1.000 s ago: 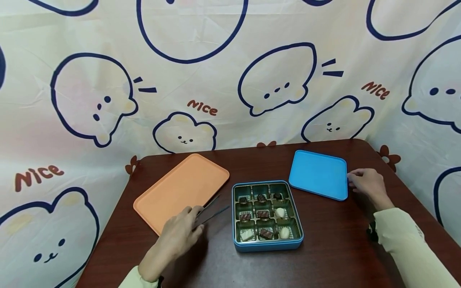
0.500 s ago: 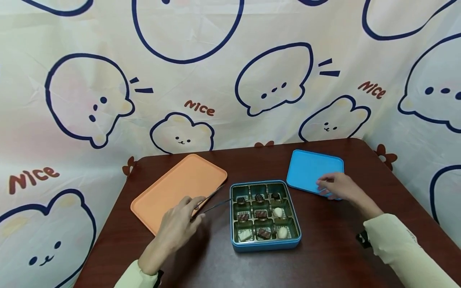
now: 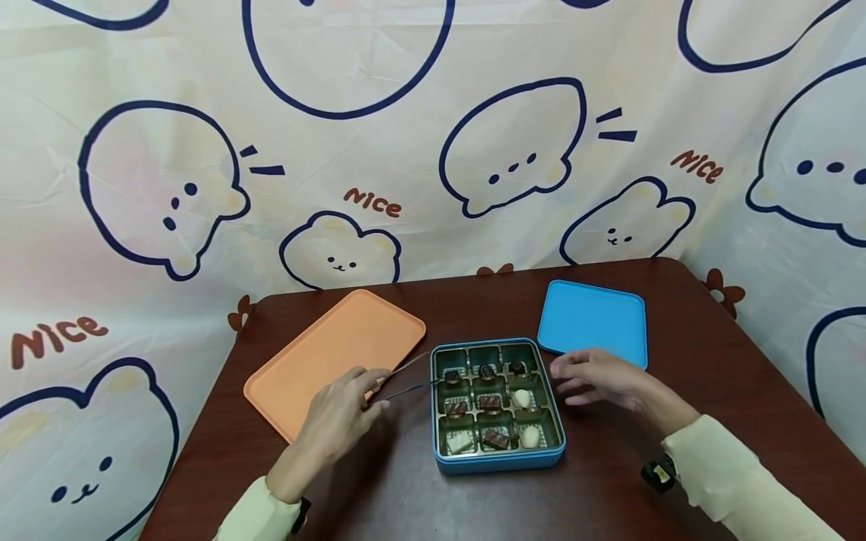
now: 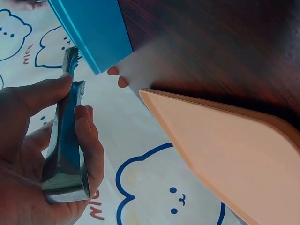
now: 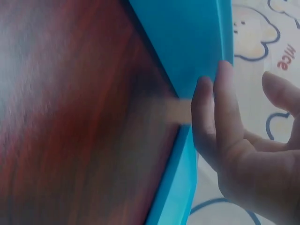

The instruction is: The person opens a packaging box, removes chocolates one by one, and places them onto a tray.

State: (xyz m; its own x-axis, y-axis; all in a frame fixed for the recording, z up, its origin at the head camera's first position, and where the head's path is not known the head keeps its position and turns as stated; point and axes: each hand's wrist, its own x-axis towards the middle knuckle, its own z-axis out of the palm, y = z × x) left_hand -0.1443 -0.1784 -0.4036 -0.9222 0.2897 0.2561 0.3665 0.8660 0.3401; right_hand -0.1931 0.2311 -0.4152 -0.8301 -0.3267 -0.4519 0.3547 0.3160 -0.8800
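Observation:
Metal tongs with serrated tips lie in my left hand, thumb on one arm and fingers round the other. Their tips are spread apart at the left side of a blue tin. Gold compartments inside the tin hold several chocolates, some dark, some white. At the tin's right side is my right hand, with its fingers extended and nothing held. In the right wrist view its fingertips overlap the tin's blue wall.
An orange tray lies left of the tin, partly behind my left hand. A blue tray lies at the back right, its near edge partly covered by my right hand. The dark wooden table ends at a patterned cloth backdrop.
My right hand has moved left from the blue tray's right edge, across its front, to the tin's right side. The tongs' tips have shifted slightly toward the tin.

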